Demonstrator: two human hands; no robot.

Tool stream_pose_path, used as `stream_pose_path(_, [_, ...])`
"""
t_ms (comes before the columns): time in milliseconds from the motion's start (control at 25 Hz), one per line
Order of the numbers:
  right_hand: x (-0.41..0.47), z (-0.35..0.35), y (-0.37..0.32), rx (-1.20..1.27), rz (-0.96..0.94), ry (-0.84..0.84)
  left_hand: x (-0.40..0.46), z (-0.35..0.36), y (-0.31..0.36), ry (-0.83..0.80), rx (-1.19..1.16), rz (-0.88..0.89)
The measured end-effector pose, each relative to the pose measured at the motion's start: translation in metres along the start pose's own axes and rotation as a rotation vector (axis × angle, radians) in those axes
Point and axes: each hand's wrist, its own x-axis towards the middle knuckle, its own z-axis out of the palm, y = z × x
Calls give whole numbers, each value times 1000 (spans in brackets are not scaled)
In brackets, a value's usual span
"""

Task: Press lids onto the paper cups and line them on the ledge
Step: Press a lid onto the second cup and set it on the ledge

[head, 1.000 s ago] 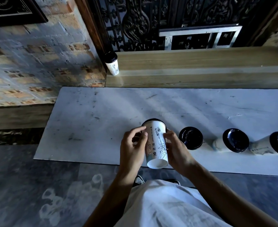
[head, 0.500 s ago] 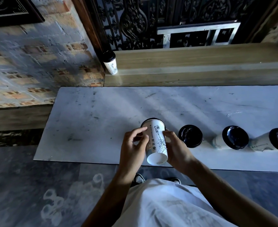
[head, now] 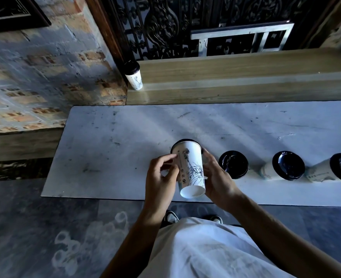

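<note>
Resting between both hands' fingers (head: 170, 157), lidded paper cup (head: 190, 169), tilted

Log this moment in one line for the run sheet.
both hands hold lidded cup tilted, base toward camera | one cup on ledge | three lidded cups on slab

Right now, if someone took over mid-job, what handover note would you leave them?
Left hand and right hand: both grip the held cup, tipped with its base toward the person, over the white slab. Its black lid is on; whether fully seated cannot be told.
Done: one lidded cup stands at the left end of the wooden ledge.
Left: set the held cup on the ledge, then the three lidded cups on the slab at right.
</note>
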Motion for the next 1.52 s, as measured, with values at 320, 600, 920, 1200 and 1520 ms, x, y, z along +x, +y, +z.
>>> stream_pose_path(320, [-2, -1, -1, 4, 76, -20, -1, -8, 8, -26, 66, 156])
stream_pose_path(600, [-15, 5, -10, 6, 81, -42, 1, -7, -5, -9, 60, 160])
stream_pose_path(920, [-16, 7, -10, -18, 97, -42, -1, -5, -5, 42, -60, 62])
stream_pose_path(1200, [-8, 0, -7, -19, 13, -50, 5, -8, -6, 60, -4, 43])
stream_pose_path(1520, [-9, 0, -9, -35, 33, -72, 7, -7, -5, 43, -35, -4])
